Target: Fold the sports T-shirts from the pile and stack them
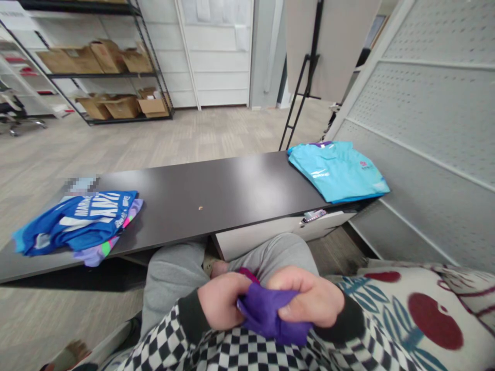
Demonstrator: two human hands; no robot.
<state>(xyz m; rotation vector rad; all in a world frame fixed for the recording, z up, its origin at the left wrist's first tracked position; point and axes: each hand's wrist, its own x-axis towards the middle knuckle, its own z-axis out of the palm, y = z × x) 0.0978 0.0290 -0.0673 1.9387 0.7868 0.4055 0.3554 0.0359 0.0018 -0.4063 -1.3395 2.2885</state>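
Observation:
Both of my hands hold a bunched purple cloth (266, 314) low over my lap. My left hand (223, 301) is closed on its left edge, with a magenta part of it showing above the fingers. My right hand (309, 299) pinches its right side between thumb and fingers. On the dark table (193, 190), a blue shirt with white lettering (93, 219) lies loosely over a lilac garment (93, 253) at the left end. Light blue folded shirts (336, 167) are stacked at the right end.
A white drawer (263, 234) below the tabletop has a small colourful item (314, 215) at its top edge. A patterned cushion (417, 309) is at my right, beside a perforated partition (433, 118). Shelves with cardboard boxes (112, 56) and a black stand (305, 77) are beyond the table.

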